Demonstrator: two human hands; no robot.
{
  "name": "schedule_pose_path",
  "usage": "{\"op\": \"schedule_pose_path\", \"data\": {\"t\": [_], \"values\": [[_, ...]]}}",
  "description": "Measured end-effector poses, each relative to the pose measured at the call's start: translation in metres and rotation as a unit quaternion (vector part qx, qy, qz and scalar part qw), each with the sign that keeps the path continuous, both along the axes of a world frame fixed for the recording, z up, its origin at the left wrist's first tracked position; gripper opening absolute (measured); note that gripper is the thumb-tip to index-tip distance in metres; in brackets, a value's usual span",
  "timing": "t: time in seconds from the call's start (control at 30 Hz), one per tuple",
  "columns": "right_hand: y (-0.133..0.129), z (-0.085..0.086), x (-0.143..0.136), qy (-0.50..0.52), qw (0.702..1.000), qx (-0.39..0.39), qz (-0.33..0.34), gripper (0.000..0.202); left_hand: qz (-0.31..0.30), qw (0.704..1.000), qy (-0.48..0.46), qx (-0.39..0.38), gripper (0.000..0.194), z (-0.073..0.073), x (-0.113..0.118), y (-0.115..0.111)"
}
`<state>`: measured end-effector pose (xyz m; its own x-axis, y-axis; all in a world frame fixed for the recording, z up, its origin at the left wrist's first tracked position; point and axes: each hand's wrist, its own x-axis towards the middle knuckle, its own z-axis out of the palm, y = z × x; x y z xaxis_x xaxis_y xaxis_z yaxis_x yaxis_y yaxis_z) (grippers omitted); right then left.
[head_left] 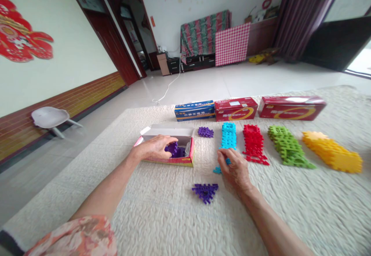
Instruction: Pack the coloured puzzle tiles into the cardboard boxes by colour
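Note:
At the open cardboard box, my left hand reaches over the near side, thumb and fingers closed about a purple interlocking plastic piece. More purple pieces lie inside beside it. My right hand is curled at the near end of a row of light-blue interlocking pieces. A bit of light blue shows between its fingers, and a blue point sticks out to the left; the rest is hidden. A purple triangular piece lies closer to me, and a small purple stack stands right of the box.
Rows of red, green and yellow pieces lie to the right on the quilted mat. Behind them stand a blue box and two red boxes. A white stool is at the left.

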<state>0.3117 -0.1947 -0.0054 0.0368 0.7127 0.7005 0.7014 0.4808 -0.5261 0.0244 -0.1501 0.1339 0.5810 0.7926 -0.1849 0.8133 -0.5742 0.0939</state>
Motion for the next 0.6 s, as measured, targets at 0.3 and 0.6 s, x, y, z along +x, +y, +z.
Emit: {"op": "schedule_pose_path", "data": {"t": [0.3, 0.6], "values": [[0.000, 0.001, 0.000, 0.006, 1.000, -0.008, 0.002, 0.017, -0.025, 0.998, 0.043, -0.033, 0.060, -0.003, 0.014, 0.012], [0.000, 0.003, 0.000, 0.005, 1.000, 0.000, 0.002, 0.018, -0.020, 0.999, 0.026, -0.011, 0.055, 0.002, 0.009, 0.011]]}}
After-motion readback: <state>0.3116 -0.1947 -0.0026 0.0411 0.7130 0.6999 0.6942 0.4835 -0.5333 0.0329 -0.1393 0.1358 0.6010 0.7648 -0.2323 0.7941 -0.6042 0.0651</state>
